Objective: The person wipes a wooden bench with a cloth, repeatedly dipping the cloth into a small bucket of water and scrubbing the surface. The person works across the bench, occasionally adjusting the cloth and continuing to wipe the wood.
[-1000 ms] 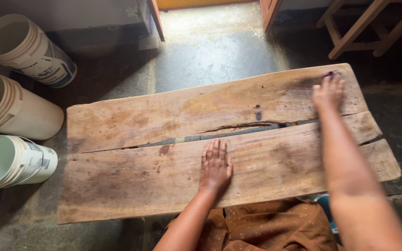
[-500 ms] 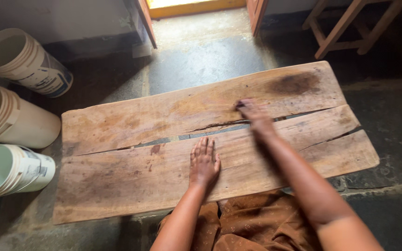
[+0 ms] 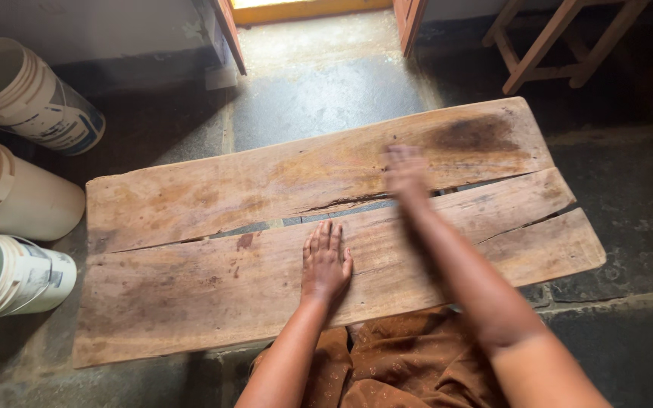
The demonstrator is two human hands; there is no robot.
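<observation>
Cracked brown wooden plank desk (image 3: pixel 190 287), long axis left-right: left hand (image 3: pixel 325 261) flat, released, near plank; right hand (image 3: pixel 406 172) blurred beyond it, grip indiscernible

Brown stained wooden plank (image 3: pixel 213 287); white buckets (image 3: pixel 17 200); brown, perhaps dotted, garment (image 3: pixel 410 370).

Right hand (image 3: pixel 406 172) swept from the wooden board's (image 3: pixel 190 295) far right corner to its middle, now blurred

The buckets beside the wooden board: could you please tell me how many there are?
3, all lying on their sides left of the board: the top bucket, the middle bucket, the bottom bucket. More may lie beyond the frame's edge.
</observation>
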